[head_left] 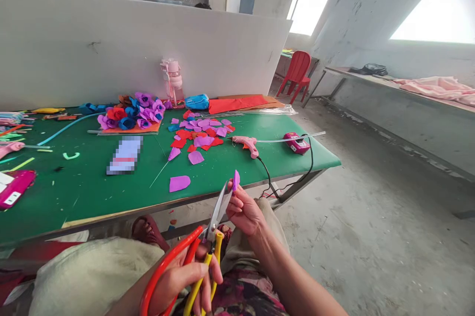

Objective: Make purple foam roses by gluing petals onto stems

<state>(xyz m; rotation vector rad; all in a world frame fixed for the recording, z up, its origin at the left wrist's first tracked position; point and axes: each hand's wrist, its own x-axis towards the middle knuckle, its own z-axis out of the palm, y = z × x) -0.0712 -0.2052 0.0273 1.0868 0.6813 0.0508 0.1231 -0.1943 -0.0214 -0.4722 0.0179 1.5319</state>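
Note:
Low at the front, my left hand (185, 276) is closed around red-handled scissors (218, 213). Within the same hand sits a yellow-handled tool (198, 284), perhaps pliers; its head is mostly hidden. My right hand (245, 209) pinches a purple paper petal (236, 180) between thumb and fingers, just beyond the table's front edge. The scissor blades point up, their tips right beside that petal; whether they touch it I cannot tell. On the green table (122, 195) lie a loose purple petal (179, 184) and a pile of cut red, purple and blue petals (203, 141).
A pink glue gun (247, 145) with a clear stick lies right of the pile, its cord hanging over the edge near a magenta box (296, 143). Paper flowers (143, 111), a pixelated rectangle (125, 155) and a pink bottle (172, 81) stand left and behind. A white board (122, 49) backs the table.

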